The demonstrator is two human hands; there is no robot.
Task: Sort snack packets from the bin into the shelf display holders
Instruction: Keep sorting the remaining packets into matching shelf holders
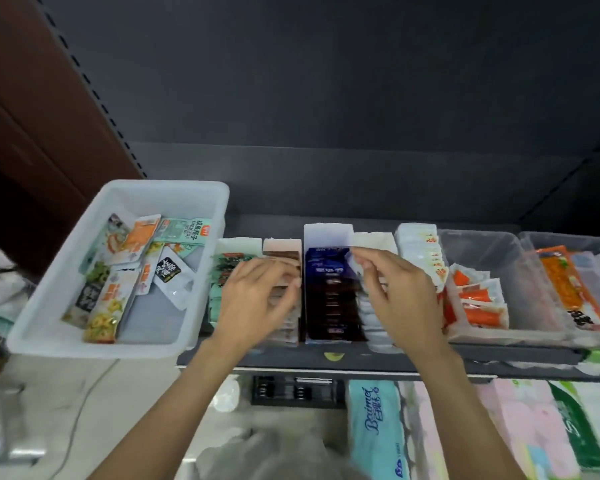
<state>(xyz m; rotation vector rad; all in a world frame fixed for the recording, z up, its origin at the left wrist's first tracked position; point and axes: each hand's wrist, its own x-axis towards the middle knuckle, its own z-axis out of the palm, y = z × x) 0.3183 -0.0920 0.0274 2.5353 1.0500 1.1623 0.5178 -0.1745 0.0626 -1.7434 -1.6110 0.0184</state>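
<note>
Snack packets (118, 271) loose in white bin (201, 202); shelf holders (328, 233) filled; both hands' grip unclear.

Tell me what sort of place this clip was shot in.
Most likely a small shop or convenience-store aisle. A dark metal shelf carries a row of display holders packed with snack packets, a white bin of mixed packets sits beside them, and wrapped tissue packs fill the shelf below.
</note>
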